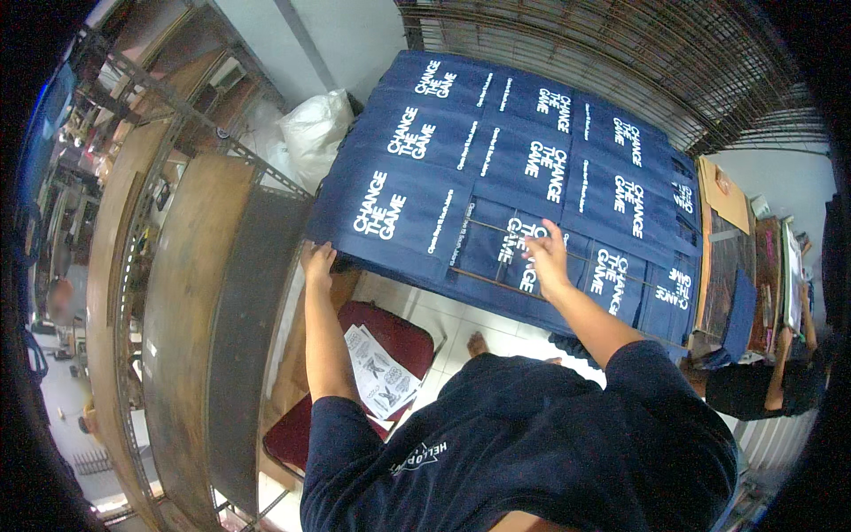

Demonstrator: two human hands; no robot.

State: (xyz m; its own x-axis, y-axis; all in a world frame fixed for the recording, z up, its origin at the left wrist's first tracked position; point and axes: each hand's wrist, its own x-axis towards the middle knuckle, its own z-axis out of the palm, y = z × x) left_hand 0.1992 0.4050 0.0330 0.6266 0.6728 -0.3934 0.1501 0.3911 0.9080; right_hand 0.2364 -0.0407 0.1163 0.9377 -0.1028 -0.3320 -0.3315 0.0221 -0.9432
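Rows of navy cloth pieces (417, 191) with white print lie side by side over a long table. At the near left corner, my left hand (319, 259) has its fingers closed on the edge of a navy cloth piece. My right hand (550, 266) is over the near middle of the rows, fingers apart, with nothing visible held. Beneath it, thin brown bars (496, 284) run across a printed navy piece; whether the fingers touch them I cannot tell.
A red-cushioned chair (403, 321) with printed sheets (383, 377) stands near my left. Wooden shelving (182, 310) lines the left, and a white plastic bag (317, 129) sits behind the table's left end. Wire racks (612, 53) rise at the back. Another person (762, 386) works at far right.
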